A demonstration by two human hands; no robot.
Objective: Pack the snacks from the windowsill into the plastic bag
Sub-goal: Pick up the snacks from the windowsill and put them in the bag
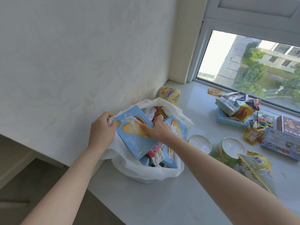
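Gripping the plastic bag (146,172) rim: left hand (101,127). Right hand (155,127) clamps blue box (134,140), long axis slanting into the bag.

Home room: windowsill (194,184), window (253,67), plaster wall (73,54).

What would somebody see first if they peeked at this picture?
Two hands are busy at a stuffed white plastic bag on the windowsill. The left hand grips the bag's rim, and the right hand holds a light blue cookie box that sticks out of the top. To the right, near the window, more snacks wait: a heap of colourful packets and a green cup.
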